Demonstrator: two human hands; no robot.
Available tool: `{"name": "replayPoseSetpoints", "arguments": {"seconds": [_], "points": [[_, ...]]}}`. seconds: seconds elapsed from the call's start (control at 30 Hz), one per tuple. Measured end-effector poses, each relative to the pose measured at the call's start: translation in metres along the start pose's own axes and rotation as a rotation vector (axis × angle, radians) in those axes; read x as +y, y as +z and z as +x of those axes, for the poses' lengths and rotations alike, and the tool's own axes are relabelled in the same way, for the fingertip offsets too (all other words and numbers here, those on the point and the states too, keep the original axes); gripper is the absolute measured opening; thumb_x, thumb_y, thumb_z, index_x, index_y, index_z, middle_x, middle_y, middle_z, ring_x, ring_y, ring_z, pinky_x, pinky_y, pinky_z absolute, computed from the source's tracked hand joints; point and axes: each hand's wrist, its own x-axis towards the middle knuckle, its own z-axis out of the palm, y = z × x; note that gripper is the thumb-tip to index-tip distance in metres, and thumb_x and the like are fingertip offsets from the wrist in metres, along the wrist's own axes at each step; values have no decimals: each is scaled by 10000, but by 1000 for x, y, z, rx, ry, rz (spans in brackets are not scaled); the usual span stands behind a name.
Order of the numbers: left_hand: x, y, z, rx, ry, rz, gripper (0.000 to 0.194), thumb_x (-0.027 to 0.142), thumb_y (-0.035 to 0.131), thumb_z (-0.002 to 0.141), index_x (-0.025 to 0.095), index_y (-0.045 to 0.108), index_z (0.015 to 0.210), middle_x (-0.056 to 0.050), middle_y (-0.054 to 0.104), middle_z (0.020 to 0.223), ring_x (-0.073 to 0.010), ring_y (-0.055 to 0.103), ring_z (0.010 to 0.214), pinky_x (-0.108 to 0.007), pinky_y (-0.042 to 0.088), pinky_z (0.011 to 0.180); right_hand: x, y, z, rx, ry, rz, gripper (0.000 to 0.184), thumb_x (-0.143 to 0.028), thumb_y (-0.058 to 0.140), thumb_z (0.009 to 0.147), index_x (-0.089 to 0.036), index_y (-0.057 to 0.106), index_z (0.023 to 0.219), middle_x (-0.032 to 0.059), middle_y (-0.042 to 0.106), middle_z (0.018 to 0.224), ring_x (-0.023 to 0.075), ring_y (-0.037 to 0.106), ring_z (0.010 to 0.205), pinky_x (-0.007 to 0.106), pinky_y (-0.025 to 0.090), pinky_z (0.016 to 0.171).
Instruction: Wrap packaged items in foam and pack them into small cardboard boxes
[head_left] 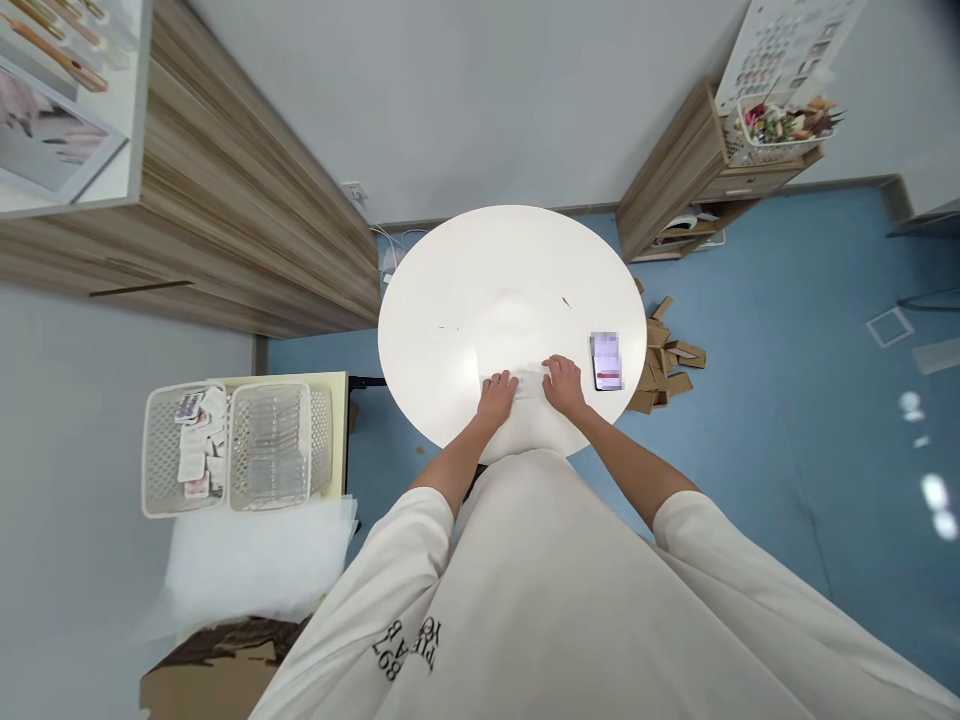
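A thin white sheet (pixel 495 350) lies on the round white table (pixel 450 260), hard to tell from the tabletop. Close to the table's near edge, a small whitish bundle (pixel 529 384) sits between my hands, seemingly folded in that sheet; its contents are hidden. My left hand (pixel 498 397) grips the bundle's left end with bent fingers. At the other end, my right hand (pixel 562 384) has its fingers curled over the sheet and bundle. A phone (pixel 607 361) with a lit screen lies right of my right hand.
Left, white baskets (pixel 270 388) hold clear packs and small cards beside stacked translucent sheets (pixel 255 560). Flattened cardboard boxes (pixel 660 365) lie on the floor to the right. A wooden cabinet (pixel 247 200) and a shelf unit (pixel 675 180) flank the table; dark scraps dot its top.
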Motion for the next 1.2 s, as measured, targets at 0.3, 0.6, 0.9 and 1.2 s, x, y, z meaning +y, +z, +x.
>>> {"name": "replayPoseSetpoints", "arguments": {"seconds": [0.3, 0.6, 0.9, 1.2], "points": [[2, -10, -19, -84, 18, -20, 436, 161, 604, 799, 212, 515, 1223, -121, 551, 1290, -305, 473, 1217, -444, 366, 1001, -23, 17, -37, -255, -362, -88, 511, -101, 473, 899, -193, 540, 1398, 129, 483, 1500, 292, 415, 1341, 437, 287, 1095], [3, -8, -62, -135, -13, -76, 441, 238, 671, 776, 202, 515, 1188, -109, 598, 1231, -291, 523, 1183, -429, 403, 989, -44, 37, -59, -343, -407, -118, 509, -163, 605, 843, -205, 520, 1343, 129, 527, 1450, 282, 481, 1304, 418, 326, 1072], [-4, -16, -62, -104, -23, -171, 353, 315, 583, 862, 228, 563, 1203, -107, 533, 1318, -266, 588, 1161, -406, 416, 1034, -55, 18, -37, -435, -347, -81, 310, -206, 599, 867, -179, 555, 1173, 92, 698, 1060, 243, 622, 994, 319, 406, 867], [-6, -24, -55, 107, -53, -96, 497, 149, 424, 919, 207, 431, 1413, -137, 498, 1460, -272, 373, 1426, -506, 200, 1187, -54, 13, 1, -332, -379, -122, 310, -222, 398, 1014, -181, 606, 1241, 145, 608, 1272, 271, 550, 1138, 382, 394, 944]]}}
